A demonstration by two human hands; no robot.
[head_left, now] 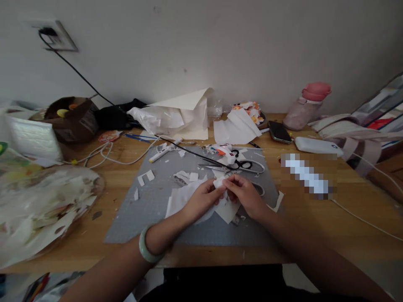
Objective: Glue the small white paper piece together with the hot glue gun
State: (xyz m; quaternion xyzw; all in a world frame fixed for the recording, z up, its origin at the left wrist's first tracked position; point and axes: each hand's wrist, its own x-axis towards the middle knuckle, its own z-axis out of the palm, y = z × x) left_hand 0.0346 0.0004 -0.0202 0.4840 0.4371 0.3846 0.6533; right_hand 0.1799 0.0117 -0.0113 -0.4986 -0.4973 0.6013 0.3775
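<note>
A small white piece of paper [219,183] is pinched between the fingertips of both hands, above the grey cutting mat [135,222]. My left hand [202,199] is closed on its left side, and a green bangle circles that wrist. On the other side my right hand [248,195] grips it between thumb and fingers, close against the left. White paper sheets [179,200] lie beneath the hands. Just beyond are black-handled scissors [244,165] and a white and orange tool [227,153] that looks like a glue gun. Fingers hide part of the piece.
White scraps [146,178] are scattered over the mat. A clear bag of scraps [50,205] spreads across the left side, before a cardboard box [71,119]. Rightward stand a pink-lidded bottle [304,107], a phone [279,131] and a white power bank [317,146]. Cables cross the table.
</note>
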